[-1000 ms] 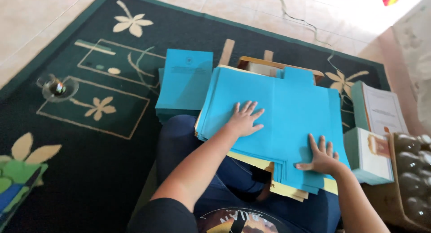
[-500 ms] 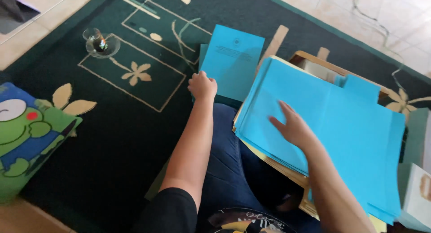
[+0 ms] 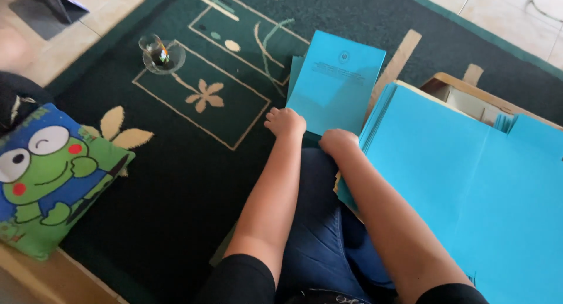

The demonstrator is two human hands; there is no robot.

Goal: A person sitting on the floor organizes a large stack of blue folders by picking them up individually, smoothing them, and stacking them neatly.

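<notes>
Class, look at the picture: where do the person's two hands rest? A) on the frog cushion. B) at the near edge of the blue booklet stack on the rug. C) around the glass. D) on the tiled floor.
B: the left hand and right hand both lie at the near edge of the blue booklet stack on the green rug, far from the frog cushion and the glass.

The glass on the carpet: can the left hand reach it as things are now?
Probably yes. The glass stands alone on the carpet, ahead-left of the left hand, and nothing lies between them.
</notes>
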